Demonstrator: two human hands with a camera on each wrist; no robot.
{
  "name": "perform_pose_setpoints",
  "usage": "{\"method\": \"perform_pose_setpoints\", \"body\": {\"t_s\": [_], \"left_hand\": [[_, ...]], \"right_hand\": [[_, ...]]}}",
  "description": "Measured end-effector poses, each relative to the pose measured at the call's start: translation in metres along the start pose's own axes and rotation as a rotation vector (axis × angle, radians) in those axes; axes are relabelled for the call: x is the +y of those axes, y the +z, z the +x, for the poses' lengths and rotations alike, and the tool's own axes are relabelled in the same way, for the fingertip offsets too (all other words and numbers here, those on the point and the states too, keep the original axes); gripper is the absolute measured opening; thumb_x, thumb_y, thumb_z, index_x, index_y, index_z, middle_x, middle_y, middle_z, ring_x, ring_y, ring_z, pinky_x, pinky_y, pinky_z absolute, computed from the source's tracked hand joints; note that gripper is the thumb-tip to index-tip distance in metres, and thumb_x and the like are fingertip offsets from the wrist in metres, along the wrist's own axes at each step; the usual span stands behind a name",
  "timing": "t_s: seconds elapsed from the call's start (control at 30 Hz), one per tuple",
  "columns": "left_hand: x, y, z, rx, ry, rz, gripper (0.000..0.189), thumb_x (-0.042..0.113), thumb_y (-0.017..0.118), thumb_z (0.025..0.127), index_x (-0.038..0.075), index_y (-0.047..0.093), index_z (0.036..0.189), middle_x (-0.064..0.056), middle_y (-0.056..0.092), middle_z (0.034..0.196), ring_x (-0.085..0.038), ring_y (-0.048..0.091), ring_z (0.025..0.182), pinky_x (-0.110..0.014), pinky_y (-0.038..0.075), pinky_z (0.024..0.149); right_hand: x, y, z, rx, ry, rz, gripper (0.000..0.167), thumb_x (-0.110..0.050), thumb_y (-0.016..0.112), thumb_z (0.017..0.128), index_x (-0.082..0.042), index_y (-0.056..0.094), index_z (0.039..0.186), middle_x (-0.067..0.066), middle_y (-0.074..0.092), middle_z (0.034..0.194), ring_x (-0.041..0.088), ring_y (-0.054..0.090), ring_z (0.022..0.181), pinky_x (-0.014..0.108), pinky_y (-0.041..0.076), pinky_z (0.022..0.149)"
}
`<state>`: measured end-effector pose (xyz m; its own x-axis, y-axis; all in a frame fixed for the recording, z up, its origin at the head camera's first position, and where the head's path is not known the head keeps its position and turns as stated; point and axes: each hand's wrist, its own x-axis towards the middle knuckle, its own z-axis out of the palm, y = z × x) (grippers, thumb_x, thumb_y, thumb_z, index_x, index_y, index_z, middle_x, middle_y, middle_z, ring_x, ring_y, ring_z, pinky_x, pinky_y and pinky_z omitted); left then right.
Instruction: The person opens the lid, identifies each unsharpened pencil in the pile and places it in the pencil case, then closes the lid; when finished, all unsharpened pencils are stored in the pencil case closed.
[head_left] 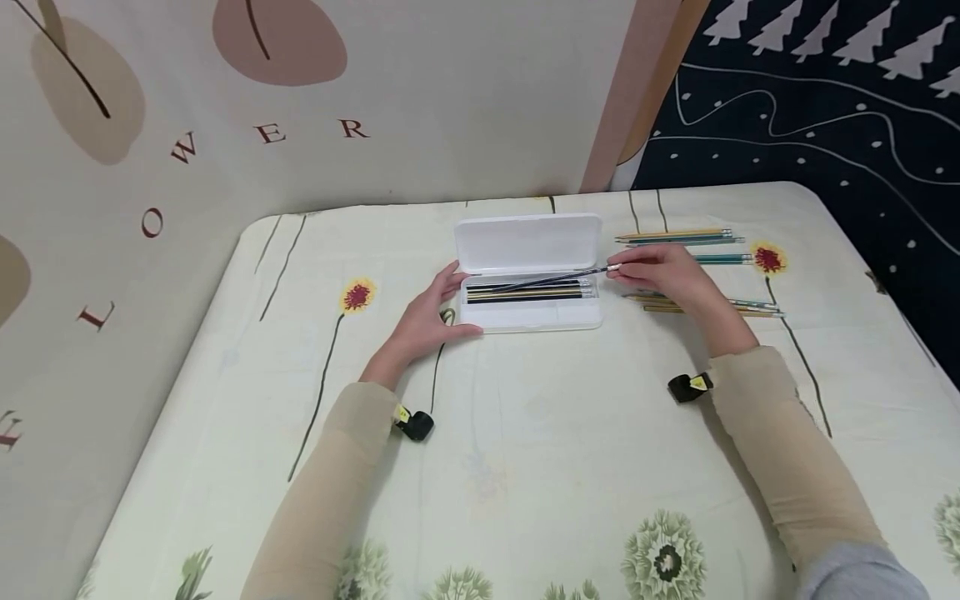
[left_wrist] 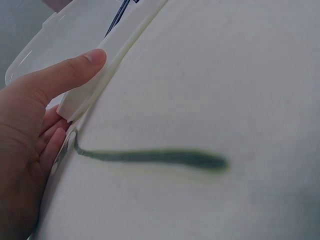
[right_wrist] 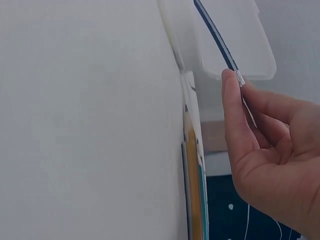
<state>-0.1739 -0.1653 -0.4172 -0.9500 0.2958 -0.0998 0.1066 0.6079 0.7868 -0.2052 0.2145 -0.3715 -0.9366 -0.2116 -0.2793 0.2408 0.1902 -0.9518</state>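
A white plastic pencil case lies with its lid raised at the back. Several dark and gold-toned pencils lie side by side in it. My left hand grips the case's left end, its thumb on the front edge and the other fingers around the far side. Between thumb and fingertips, my right hand pinches a dark striped pencil near its silvery end. That pencil slants to the left over the open case, its far end overlapping the pencils inside in the head view.
To the right lie loose pencils in groups: yellow and green ones at the back, teal ones beyond the right hand, and more by the right wrist. A flower-printed cloth covers the table. A wall with lettering stands behind.
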Motion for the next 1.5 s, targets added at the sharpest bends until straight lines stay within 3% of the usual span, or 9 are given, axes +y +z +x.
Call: {"method": "perform_pose_setpoints", "body": {"t_s": [0.17,0.3,0.6,0.9,1.3,1.5], "left_hand": [[0.0,0.0,0.0,-0.002,0.002,-0.002,0.113,0.038,0.086,0.077,0.025,0.013,0.161,0.004,0.035,0.162,-0.02,0.038,0.148,-0.041,0.027,0.126],[0.0,0.0,-0.001,-0.001,0.004,-0.002,0.113,0.037,0.087,0.076,0.025,0.013,0.161,0.004,0.036,0.162,-0.021,0.038,0.148,-0.041,0.028,0.125],[0.0,0.001,0.001,-0.001,0.007,0.008,0.114,0.038,0.087,0.076,0.025,0.012,0.161,0.003,0.036,0.162,-0.021,0.038,0.148,-0.04,0.029,0.125],[0.0,0.0,0.002,-0.002,0.008,0.005,0.114,0.038,0.087,0.076,0.024,0.012,0.161,0.003,0.036,0.161,-0.021,0.038,0.148,-0.041,0.028,0.125],[-0.001,-0.001,0.001,-0.001,0.013,-0.006,0.114,0.036,0.087,0.076,0.023,0.013,0.161,0.003,0.037,0.161,-0.021,0.039,0.148,-0.041,0.028,0.125],[0.0,0.0,0.001,0.0,0.011,0.0,0.113,0.036,0.087,0.076,0.023,0.013,0.161,0.003,0.037,0.161,-0.022,0.039,0.148,-0.041,0.028,0.125]], "right_hand": [[-0.001,0.01,0.005,-0.003,-0.024,-0.054,0.032,-0.004,0.063,0.096,0.01,0.06,0.125,-0.012,0.073,0.086,-0.001,0.072,0.084,0.016,0.059,0.08],[-0.002,0.016,0.008,0.023,-0.048,-0.194,0.031,-0.009,0.065,0.096,0.008,0.063,0.121,-0.016,0.071,0.083,-0.005,0.07,0.08,0.013,0.058,0.076],[-0.005,0.021,0.011,0.059,-0.013,-0.386,0.03,-0.019,0.065,0.097,0.0,0.067,0.12,-0.001,0.063,0.102,0.004,0.059,0.08,0.011,0.055,0.071],[-0.004,0.018,0.012,0.024,-0.032,-0.353,0.03,-0.016,0.066,0.097,0.002,0.065,0.121,-0.01,0.067,0.094,0.001,0.061,0.082,0.013,0.057,0.074],[-0.007,0.021,0.013,-0.053,-0.032,-0.34,0.032,-0.02,0.062,0.099,0.001,0.065,0.123,-0.004,0.071,0.102,-0.001,0.066,0.085,0.013,0.056,0.077],[-0.006,0.023,0.014,-0.09,-0.054,-0.365,0.032,-0.021,0.062,0.099,0.0,0.066,0.123,-0.007,0.07,0.1,0.0,0.065,0.086,0.016,0.055,0.076]]}}
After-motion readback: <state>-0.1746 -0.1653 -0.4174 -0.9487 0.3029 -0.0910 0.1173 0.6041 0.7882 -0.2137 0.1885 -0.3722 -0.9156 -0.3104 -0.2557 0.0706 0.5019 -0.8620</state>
